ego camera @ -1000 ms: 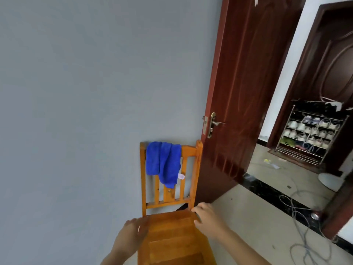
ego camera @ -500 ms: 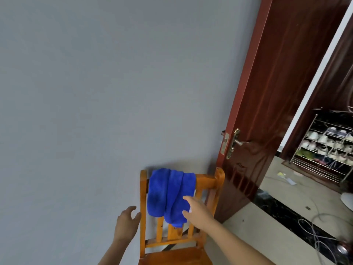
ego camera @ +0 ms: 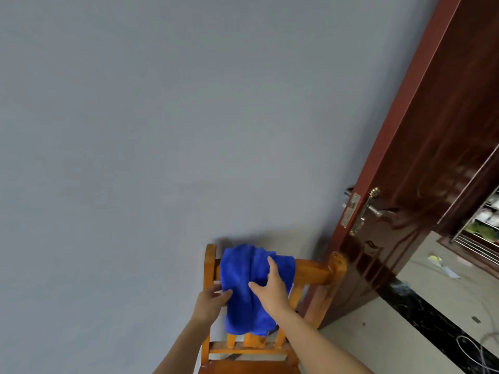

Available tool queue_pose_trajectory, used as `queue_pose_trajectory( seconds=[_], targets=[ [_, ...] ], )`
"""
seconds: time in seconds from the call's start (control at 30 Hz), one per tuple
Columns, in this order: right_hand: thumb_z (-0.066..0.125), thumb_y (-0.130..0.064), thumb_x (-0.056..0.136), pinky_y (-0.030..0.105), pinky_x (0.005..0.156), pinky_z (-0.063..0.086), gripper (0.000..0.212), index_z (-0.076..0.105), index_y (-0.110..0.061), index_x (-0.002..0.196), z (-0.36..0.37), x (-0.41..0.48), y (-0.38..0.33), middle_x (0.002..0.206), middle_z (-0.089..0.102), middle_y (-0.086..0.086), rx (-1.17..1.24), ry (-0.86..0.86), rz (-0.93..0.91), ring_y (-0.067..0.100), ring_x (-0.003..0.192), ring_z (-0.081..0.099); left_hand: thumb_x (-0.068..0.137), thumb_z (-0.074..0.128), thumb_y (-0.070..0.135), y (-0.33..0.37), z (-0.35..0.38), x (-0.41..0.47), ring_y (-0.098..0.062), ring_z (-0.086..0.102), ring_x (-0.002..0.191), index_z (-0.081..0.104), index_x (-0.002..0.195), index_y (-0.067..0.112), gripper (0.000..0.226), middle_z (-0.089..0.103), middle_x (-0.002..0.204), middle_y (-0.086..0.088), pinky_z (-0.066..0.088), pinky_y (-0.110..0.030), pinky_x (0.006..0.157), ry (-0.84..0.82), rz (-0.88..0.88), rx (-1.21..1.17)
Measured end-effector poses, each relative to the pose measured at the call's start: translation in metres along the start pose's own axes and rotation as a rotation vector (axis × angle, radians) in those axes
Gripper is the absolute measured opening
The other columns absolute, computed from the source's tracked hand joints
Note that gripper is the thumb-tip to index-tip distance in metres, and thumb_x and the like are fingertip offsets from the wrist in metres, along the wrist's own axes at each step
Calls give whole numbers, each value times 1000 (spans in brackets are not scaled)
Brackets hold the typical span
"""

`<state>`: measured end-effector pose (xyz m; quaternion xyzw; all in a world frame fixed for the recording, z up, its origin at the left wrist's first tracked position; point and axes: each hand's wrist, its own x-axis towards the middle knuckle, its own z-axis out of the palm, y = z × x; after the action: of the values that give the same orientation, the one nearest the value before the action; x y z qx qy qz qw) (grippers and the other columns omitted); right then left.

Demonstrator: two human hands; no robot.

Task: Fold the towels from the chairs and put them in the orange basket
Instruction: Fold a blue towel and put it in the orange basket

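A blue towel (ego camera: 244,287) hangs draped over the top rail of an orange wooden chair (ego camera: 316,273) in the lower middle of the frame, against a grey wall (ego camera: 162,130). The left hand (ego camera: 212,299) pinches the towel's left edge, thumb on the cloth and fingers behind it. The right hand (ego camera: 271,286) lies spread on the front of the towel, fingers open and pressed flat against it, not clenched. At the right of the frame a dark red door (ego camera: 432,157) stands open, its brass handle (ego camera: 370,209) level with the middle of the picture.
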<state>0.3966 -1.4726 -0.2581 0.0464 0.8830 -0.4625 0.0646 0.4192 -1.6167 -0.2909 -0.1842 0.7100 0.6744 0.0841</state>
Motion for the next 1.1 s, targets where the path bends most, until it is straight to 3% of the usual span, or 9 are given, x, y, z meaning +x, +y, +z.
queue_pose_trajectory(
  seconds=[0.1,0.2,0.27,0.4,0.47,0.67,0.8,0.97,1.1],
  targets=[
    [53,-9,91,12,61,40,59,27,-19,143,0,4,4,90,53,-7,1,78,-36,7,73,51,90,55,8,-8,7,0,-23,58,77,63,86,-6,16,63,83,-14,46,-21,63,46,26,47],
    [53,-7,91,12,69,39,47,39,-18,135,-12,0,18,100,51,-6,26,36,-82,11,88,53,87,58,12,-20,19,-19,-21,51,67,62,80,-5,19,58,74,-14,42,-25,59,122,4,74],
    [54,-6,90,11,72,39,43,43,-18,130,-23,-8,37,104,52,-5,31,-8,-125,14,97,56,77,61,20,-36,29,-38,-19,42,58,56,64,2,22,50,61,-10,34,-27,57,194,-13,103],
    [58,-7,88,22,83,46,37,50,-19,122,-54,-32,85,104,55,-6,53,-61,-123,11,98,55,81,59,-1,-79,50,-83,-18,38,52,47,51,9,34,43,44,4,32,-26,54,347,-102,136],
    [60,-5,86,26,85,48,36,53,-17,119,-72,-44,111,96,56,-9,73,-103,-126,15,98,58,81,58,-5,-95,65,-108,-18,38,53,48,50,7,34,44,45,4,30,-27,53,447,-131,146],
    [56,-4,88,5,60,39,28,58,-10,115,-112,-73,161,91,56,-6,-56,-251,-192,7,82,52,83,56,-2,-108,104,-166,-18,42,56,61,68,-4,16,52,59,-9,31,-28,52,692,-171,137],
    [54,-7,90,9,67,37,21,60,-9,111,-129,-82,165,92,57,-6,-74,-269,-215,15,94,58,82,56,0,-102,104,-189,-22,44,61,56,58,8,26,52,57,-5,33,-27,55,786,-163,176],
    [56,-8,90,23,79,47,20,59,-8,110,-149,-84,142,95,58,-2,-18,-278,-259,18,97,58,84,57,5,-93,89,-212,-23,43,61,56,61,8,23,50,56,-5,31,-29,54,864,-157,183],
    [57,-9,90,8,65,43,15,58,-16,103,-160,-94,99,90,58,-7,-14,-377,-412,7,86,55,82,57,6,-91,81,-229,-24,40,59,52,58,7,25,47,56,-8,29,-30,56,862,-162,152]
  ],
)
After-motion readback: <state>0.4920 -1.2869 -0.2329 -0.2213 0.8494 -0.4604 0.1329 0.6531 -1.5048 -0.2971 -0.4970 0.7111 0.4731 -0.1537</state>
